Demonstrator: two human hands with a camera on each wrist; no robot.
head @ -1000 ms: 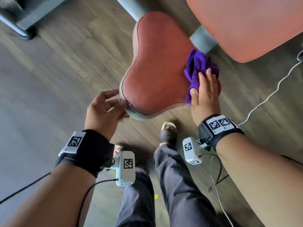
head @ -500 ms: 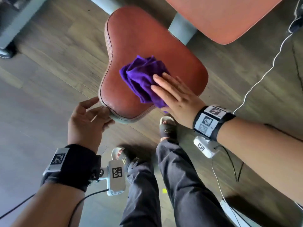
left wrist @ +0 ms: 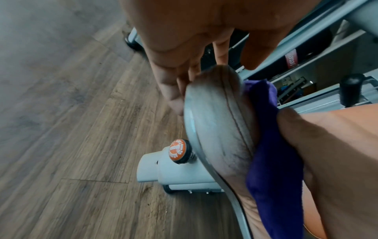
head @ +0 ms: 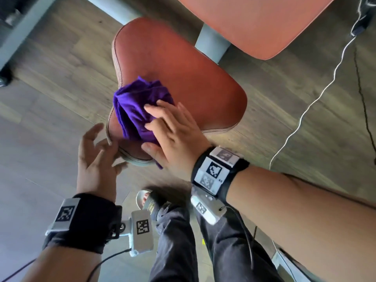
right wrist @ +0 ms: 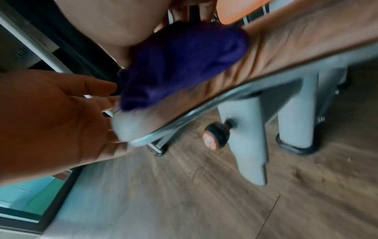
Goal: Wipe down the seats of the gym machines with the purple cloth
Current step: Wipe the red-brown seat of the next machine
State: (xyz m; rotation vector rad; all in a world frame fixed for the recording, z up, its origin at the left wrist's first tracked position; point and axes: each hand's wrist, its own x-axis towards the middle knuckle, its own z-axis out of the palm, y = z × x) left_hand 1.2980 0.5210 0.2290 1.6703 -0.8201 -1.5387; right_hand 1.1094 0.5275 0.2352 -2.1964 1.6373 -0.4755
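The red-brown padded seat (head: 183,74) fills the middle of the head view. A bunched purple cloth (head: 138,110) lies on its front left part. My right hand (head: 175,135) presses flat on the cloth with straight fingers, the thumb at the seat's front edge. My left hand (head: 95,157) is spread open just beside the seat's front left corner, its palm toward the rim. The left wrist view shows its fingers (left wrist: 174,90) by the seat's edge (left wrist: 216,129), with the cloth (left wrist: 272,161) beyond. In the blurred right wrist view the cloth (right wrist: 180,64) sits on the seat (right wrist: 296,48).
An orange back pad (head: 254,23) hangs over the seat's far side on a grey post (head: 211,43). A knob with an orange face (left wrist: 177,150) sticks out under the seat. A white cable (head: 317,98) trails over the wood floor at right. My sandalled foot (head: 150,202) stands below the seat.
My right hand has swept the cloth from the seat's right edge across to its front left. My left hand has let go of the seat's rim and spread its fingers.
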